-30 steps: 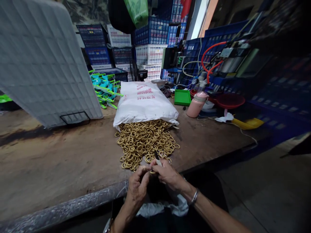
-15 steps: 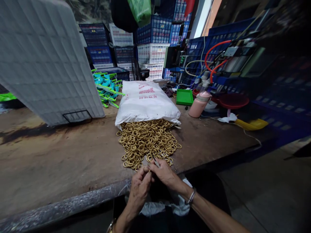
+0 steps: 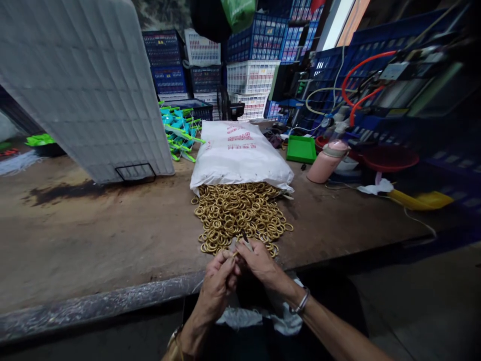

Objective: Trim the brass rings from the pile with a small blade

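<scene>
My left hand point(image 3: 218, 281) is closed in a pinch on a gold-coloured ring point(image 3: 235, 254), of which only a small part shows between the fingertips. Right beside it, my right hand point(image 3: 262, 264) is wrapped round a small knife-like tool point(image 3: 247, 242) with a grey body and a dark end pointing up and away. The fingers of both hands meet at the ring, just above the table's front edge. Directly beyond them lies a heap of gold-coloured rings point(image 3: 240, 213), spilling from the mouth of a white sack point(image 3: 240, 163) with red print.
On the wooden table point(image 3: 112, 240), a tall ribbed white panel point(image 3: 112, 100) stands at left. Green and blue plastic pieces point(image 3: 180, 130) lie behind it. A green tray point(image 3: 301, 149), a pink bottle point(image 3: 326, 163) and a yellow scoop point(image 3: 421, 199) are at right. Stacked crates point(image 3: 251, 77) fill the back.
The view has shifted, so the table and its things appear further right and slightly higher. Both hands stay together at the ring, and more of it shows between the fingertips.
</scene>
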Demonstrator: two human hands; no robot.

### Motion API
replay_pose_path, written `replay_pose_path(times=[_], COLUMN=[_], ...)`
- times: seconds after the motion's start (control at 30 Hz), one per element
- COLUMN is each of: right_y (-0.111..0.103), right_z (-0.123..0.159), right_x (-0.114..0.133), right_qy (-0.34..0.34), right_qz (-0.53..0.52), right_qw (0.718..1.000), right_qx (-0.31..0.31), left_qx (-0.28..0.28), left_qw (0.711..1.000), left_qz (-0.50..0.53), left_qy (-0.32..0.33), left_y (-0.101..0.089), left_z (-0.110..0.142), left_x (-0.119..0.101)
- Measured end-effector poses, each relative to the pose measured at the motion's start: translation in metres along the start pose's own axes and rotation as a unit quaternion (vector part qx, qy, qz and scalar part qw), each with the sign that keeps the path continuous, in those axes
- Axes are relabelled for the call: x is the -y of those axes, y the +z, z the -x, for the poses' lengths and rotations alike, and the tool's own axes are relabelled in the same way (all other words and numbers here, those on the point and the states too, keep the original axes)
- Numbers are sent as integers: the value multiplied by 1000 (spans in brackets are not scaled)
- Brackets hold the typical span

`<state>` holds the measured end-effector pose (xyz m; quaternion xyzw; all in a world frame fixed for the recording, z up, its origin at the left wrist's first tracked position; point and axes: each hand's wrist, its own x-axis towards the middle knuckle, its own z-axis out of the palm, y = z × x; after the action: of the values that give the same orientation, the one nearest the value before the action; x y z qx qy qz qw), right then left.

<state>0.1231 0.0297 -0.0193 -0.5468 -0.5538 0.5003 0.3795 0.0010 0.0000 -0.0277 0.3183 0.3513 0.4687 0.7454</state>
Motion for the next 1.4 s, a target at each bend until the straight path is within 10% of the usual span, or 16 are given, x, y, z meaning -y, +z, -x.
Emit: replay_pose_path(times=[0.53,1.1,1.4], right_y=[0,-7,-23], right_z=[0,8,-4], right_x=[-10,-6,-8], right_qy=[-98,-122,-90], right_qz=[182,350,457], right_qw=[978,924,884], right_qx=[-28,99,-35], left_qx=[-60,-75,-45], left_qw=[998,991,998], left_qz=[23,-95,17], left_qy=[-22,49,-30], left_y=[-3,-8,10], left_z=[-1,0,26], left_x=[-5,-3,-23])
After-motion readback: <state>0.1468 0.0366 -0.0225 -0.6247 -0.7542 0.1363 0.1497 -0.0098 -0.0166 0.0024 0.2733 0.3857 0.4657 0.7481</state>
